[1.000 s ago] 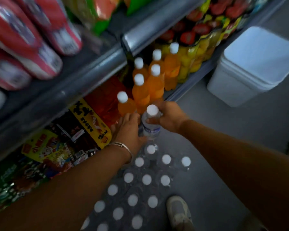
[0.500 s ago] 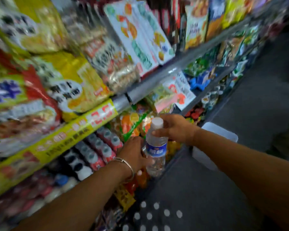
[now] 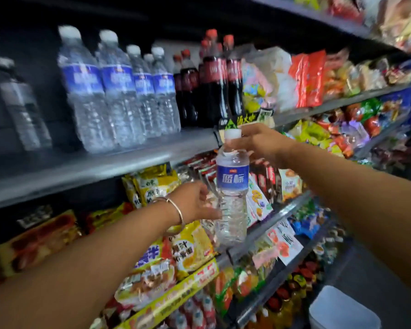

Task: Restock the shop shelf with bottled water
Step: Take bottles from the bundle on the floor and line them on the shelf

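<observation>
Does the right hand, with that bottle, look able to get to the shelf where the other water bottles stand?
Probably yes. The right hand grips the water bottle by its neck just below the shelf edge, and open shelf space shows in front of the row of water bottles, with nothing blocking.

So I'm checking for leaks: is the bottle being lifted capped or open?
Capped: a white cap sits on the bottle, pinched by the right hand.
</observation>
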Motion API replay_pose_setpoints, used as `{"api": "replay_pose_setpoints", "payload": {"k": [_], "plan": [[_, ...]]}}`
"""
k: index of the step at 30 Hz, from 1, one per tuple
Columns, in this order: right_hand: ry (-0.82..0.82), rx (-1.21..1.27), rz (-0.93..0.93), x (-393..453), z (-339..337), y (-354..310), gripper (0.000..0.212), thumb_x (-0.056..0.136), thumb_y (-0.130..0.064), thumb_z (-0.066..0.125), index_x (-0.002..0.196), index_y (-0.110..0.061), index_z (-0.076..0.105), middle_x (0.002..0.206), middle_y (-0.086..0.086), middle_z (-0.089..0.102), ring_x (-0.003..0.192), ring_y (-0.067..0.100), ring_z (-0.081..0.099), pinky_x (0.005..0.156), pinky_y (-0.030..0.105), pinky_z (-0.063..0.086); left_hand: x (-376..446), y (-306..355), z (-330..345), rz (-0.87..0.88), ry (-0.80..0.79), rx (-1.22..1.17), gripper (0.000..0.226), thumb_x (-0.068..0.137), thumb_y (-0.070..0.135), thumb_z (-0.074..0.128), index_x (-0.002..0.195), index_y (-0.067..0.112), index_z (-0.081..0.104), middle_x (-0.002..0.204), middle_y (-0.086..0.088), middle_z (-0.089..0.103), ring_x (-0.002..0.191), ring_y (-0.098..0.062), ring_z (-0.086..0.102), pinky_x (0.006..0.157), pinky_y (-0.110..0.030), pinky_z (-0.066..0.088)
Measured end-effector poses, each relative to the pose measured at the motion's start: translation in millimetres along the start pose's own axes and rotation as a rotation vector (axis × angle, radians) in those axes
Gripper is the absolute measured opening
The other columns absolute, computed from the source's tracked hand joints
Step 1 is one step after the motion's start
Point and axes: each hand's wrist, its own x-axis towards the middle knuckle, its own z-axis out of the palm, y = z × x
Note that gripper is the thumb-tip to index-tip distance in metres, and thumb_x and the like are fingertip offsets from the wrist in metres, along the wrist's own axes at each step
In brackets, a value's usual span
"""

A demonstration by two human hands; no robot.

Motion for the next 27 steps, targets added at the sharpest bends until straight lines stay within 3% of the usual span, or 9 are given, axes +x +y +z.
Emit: {"api": "replay_pose_setpoints", "payload": {"k": [3, 9, 12, 15, 19, 22, 27], "plan": [[0.028, 0.006, -0.063, 27, -8, -50, 0.004, 0.089, -0.015, 0.060, 0.086, -0.013, 0.059, 0.077, 0.003, 0.060, 0.070, 0.017, 0.052, 0.061, 0.025, 0.037, 1, 10, -53, 0.002, 0.063, 0.001, 0.051, 0.073, 0.031, 0.077, 0.112, 0.008, 0.053, 0.097, -0.002, 0.056, 0.094, -0.017, 0.056, 0.091, -0.032, 0.048], [-0.003, 0.000, -0.212, 85, -16, -121, 0.014, 0.091, -0.022, 0.058, 0.091, -0.009, 0.063, 0.088, 0.010, 0.064, 0.074, 0.019, 0.058, 0.065, 0.028, 0.048, 14, 18, -130, -0.024, 0.172, 0.118, 0.041, 0.073, 0.044, 0.073, 0.099, 0.015, 0.058, 0.090, 0.002, 0.061, 0.091, -0.017, 0.061, 0.085, -0.031, 0.051], [-0.025, 0.006, -0.255, 112, -13, -145, 0.019, 0.091, -0.021, 0.058, 0.074, -0.013, 0.059, 0.068, 0.001, 0.063, 0.056, 0.013, 0.054, 0.055, 0.021, 0.043, 22, 19, -155, -0.044, 0.246, 0.151, 0.040, 0.074, 0.044, 0.072, 0.097, 0.013, 0.061, 0.092, 0.002, 0.064, 0.089, -0.016, 0.060, 0.074, -0.024, 0.048], [-0.036, 0.022, -0.290, 140, -10, -158, 0.028, 0.090, -0.024, 0.061, 0.064, -0.015, 0.056, 0.055, -0.004, 0.062, 0.058, 0.015, 0.052, 0.058, 0.024, 0.040, 32, 15, -171, -0.070, 0.278, 0.167, 0.035, 0.076, 0.042, 0.070, 0.094, 0.014, 0.059, 0.082, 0.007, 0.058, 0.079, -0.012, 0.056, 0.066, -0.016, 0.044], [-0.090, 0.014, -0.341, 174, 0, -162, 0.023, 0.091, -0.024, 0.059, 0.071, -0.012, 0.061, 0.069, 0.004, 0.065, 0.062, 0.017, 0.057, 0.058, 0.024, 0.043, 45, 6, -182, -0.134, 0.292, 0.150, 0.033, 0.078, 0.041, 0.070, 0.092, 0.013, 0.058, 0.082, 0.000, 0.063, 0.063, -0.008, 0.054, 0.061, -0.020, 0.046], [-0.145, -0.010, -0.343, 196, 9, -165, 0.022, 0.091, -0.028, 0.059, 0.088, -0.007, 0.065, 0.081, 0.006, 0.067, 0.070, 0.019, 0.059, 0.062, 0.027, 0.047, 53, 2, -185, -0.186, 0.295, 0.155, 0.024, 0.080, 0.038, 0.069, 0.082, 0.016, 0.059, 0.083, -0.006, 0.070, 0.066, -0.017, 0.060, 0.071, -0.030, 0.055], [-0.191, -0.024, -0.332, 222, 29, -161, 0.023, 0.091, -0.028, 0.060, 0.100, -0.007, 0.063, 0.094, 0.005, 0.067, 0.082, 0.021, 0.056, 0.060, 0.026, 0.047, 64, -7, -187, -0.275, 0.218, 0.125, 0.017, 0.083, 0.029, 0.068, 0.078, 0.015, 0.060, 0.085, -0.012, 0.071, 0.068, -0.019, 0.064, 0.071, -0.030, 0.056]]}}
